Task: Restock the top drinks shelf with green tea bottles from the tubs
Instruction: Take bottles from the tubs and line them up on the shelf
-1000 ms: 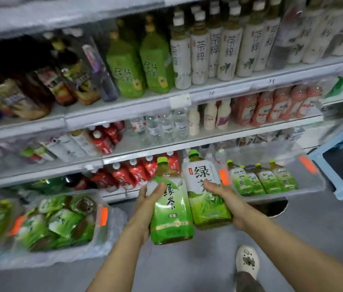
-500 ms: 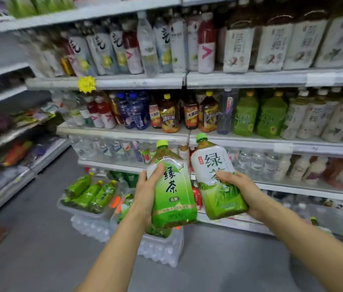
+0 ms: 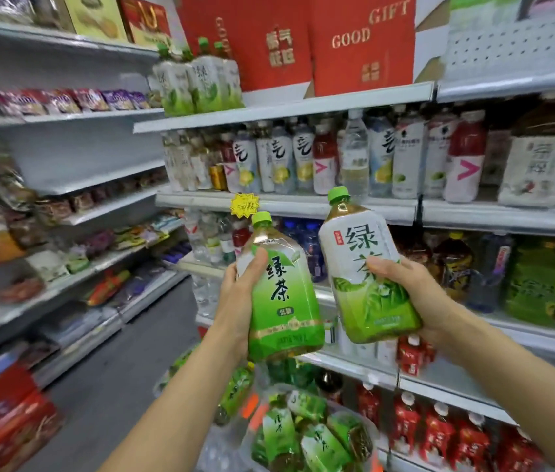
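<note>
Head view: two squat, square-shouldered clear plastic green tea bottles with round green caps are held up side by side before the shelves. The left hand (image 3: pixel 240 298) wraps its fingers round the green-label bottle (image 3: pixel 281 294); the right hand (image 3: pixel 408 294) grips the white-label bottle (image 3: pixel 366 267), tilted left. Both forearms reach upward. Low down, a clear tub (image 3: pixel 369 432) holds more bottles lying flat. The top shelf (image 3: pixel 282 112) carries a cluster of shelved tea bottles (image 3: pixel 197 83) beside red gift boxes (image 3: pixel 303 42).

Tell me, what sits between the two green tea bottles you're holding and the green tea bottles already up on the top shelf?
In the head view, one shelf of mixed drink bottles lies between the held bottles and the shelved green tea bottles.
</note>
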